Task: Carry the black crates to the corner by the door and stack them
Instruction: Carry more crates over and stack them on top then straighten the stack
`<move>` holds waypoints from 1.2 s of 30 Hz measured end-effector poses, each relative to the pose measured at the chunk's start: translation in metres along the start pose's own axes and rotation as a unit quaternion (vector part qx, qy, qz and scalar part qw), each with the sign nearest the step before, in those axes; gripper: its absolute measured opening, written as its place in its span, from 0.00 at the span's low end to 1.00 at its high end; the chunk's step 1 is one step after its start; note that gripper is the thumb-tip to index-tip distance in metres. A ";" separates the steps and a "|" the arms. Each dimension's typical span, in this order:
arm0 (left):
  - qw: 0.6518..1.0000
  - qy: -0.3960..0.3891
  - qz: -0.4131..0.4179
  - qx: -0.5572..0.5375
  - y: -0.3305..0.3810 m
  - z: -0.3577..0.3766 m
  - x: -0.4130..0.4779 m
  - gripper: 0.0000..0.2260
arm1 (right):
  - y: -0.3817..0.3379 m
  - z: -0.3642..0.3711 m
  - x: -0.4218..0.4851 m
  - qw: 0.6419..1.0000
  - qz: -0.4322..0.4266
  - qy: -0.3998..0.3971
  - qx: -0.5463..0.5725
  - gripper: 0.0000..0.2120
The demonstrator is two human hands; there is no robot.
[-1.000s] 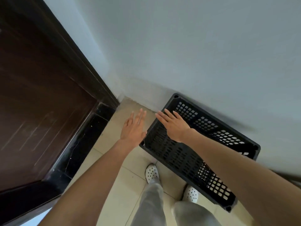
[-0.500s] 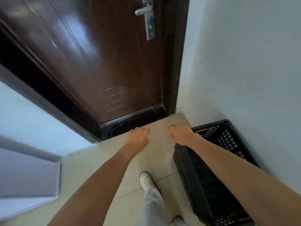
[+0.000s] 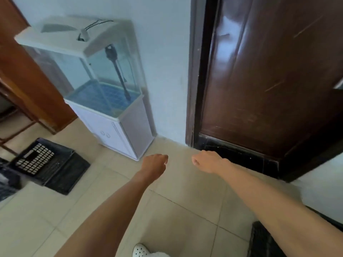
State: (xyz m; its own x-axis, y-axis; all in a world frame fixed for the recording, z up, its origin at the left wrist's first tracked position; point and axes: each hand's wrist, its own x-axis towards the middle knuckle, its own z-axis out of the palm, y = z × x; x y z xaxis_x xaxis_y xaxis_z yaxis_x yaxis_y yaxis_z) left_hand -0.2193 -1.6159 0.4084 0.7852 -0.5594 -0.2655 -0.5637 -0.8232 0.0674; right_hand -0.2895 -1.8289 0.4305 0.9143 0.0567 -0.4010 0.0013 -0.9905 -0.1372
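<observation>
The view has swung away from the corner by the glossy brown door [image 3: 269,80]. The black corner crate [image 3: 263,243] set down there now shows only as a dark edge at bottom right. The left hand [image 3: 155,165] and right hand [image 3: 206,162] hang apart and empty, fingers loosely curled. More black lattice crates [image 3: 48,164] – perhaps two, blurred – lie on the pale tiled floor [image 3: 176,210] at far left, beside a glass fish tank [image 3: 104,75] – likely the next load.

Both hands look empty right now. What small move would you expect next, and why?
Probably a step left toward the black crates lying on the floor beside the fish tank. The left hand and right hand hold nothing, fingers loosely curled, and only one crate shows near the door, at the lower right.
</observation>
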 end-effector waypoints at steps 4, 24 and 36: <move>0.991 -0.008 -0.120 -0.057 -0.117 0.008 -0.047 0.12 | -0.113 -0.017 0.091 0.996 -0.082 -0.013 -0.043 0.10; 0.848 0.050 -0.486 -0.204 -0.566 0.054 -0.221 0.09 | -0.566 -0.035 0.363 0.950 -0.300 -0.046 -0.070 0.10; 0.815 0.073 -0.535 -0.211 -0.793 0.028 -0.114 0.09 | -0.699 -0.103 0.602 0.943 -0.309 -0.071 -0.102 0.09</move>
State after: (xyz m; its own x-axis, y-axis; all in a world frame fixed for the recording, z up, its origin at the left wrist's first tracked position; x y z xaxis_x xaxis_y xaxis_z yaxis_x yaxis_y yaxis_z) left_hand 0.1310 -0.8966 0.3583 0.8092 0.5198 -0.2740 0.5772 -0.7903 0.2054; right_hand 0.3020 -1.1149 0.3785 0.6506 0.6321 -0.4209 0.6066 -0.7660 -0.2127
